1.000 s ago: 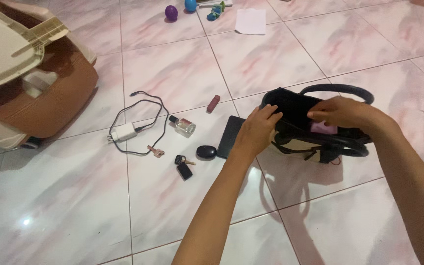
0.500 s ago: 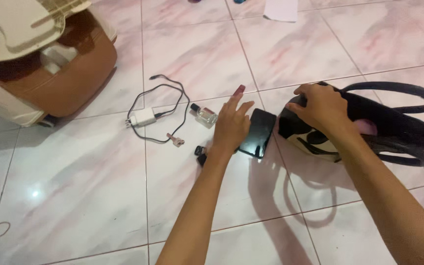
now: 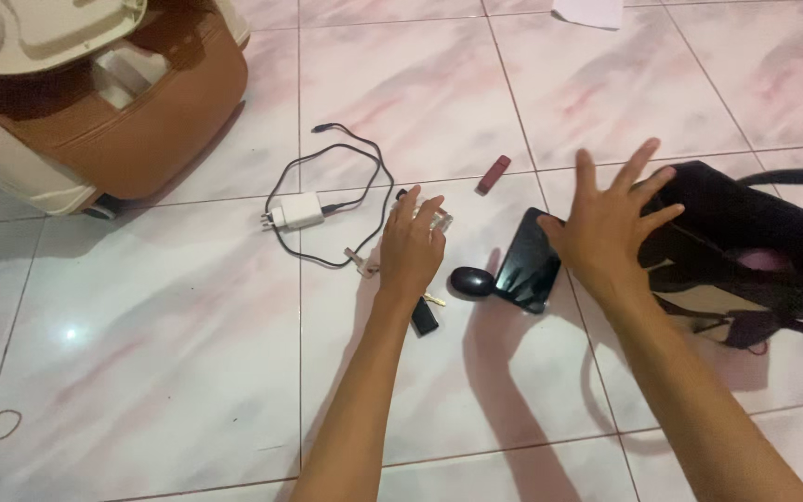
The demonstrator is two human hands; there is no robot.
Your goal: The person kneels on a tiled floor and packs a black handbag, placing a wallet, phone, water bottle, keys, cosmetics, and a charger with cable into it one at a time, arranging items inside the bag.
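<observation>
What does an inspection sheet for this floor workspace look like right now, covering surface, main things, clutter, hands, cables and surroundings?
Surface: pale marbled floor tiles, glossy, with grout lines.
Job's things: small glass bottle under the left fingertips; black phone lying flat beside the black handbag.
Clutter: red lipstick tube, black oval fob, dark key, rubber band, white paper.
Hands: left hand palm down over the bottle; right hand spread open, over the phone and bag edge, holding nothing.
Cables: black cable looped, plugged into a white charger.
Surroundings: brown and cream appliance at upper left.
</observation>
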